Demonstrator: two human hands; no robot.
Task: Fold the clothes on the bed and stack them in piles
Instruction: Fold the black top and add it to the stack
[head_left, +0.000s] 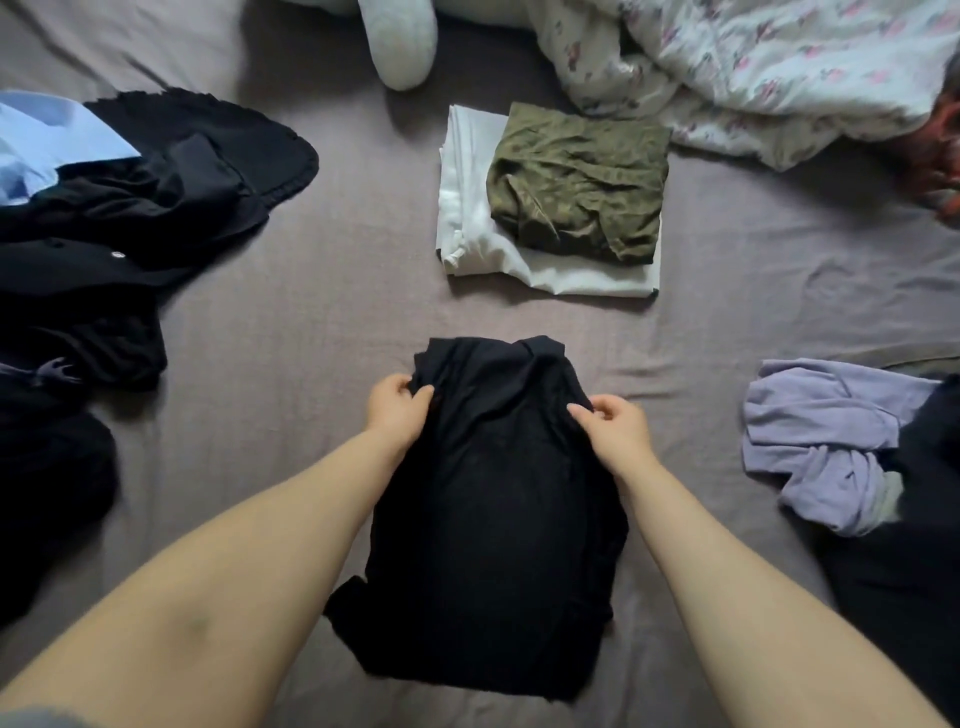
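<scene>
Head view looks down on a grey-mauve bed sheet (291, 322) with both bare arms reaching forward. At the centre lies a black garment (488, 499), partly folded into a long, rumpled shape. The left hand (397, 410) grips its upper left edge, fingers curled tight round a bunch of the cloth. The right hand (615, 423) pinches the upper right edge, thumb and fingertips closed narrowly on a small fold; how much cloth sits inside that pinch I cannot tell.

At twelve o'clock from the hands, well apart, a folded olive-green garment (579, 182) rests on top of a folded white cloth (467, 228), the two making one pile. At nine to ten o'clock sprawls a heap of dark clothes (156, 208), with a light blue shirt (47, 140) lying on its far-left part. At three o'clock lies a crumpled lilac garment (821, 441), touching more dark fabric at the right edge. At one to two o'clock a floral duvet (779, 67) is bunched up.
</scene>
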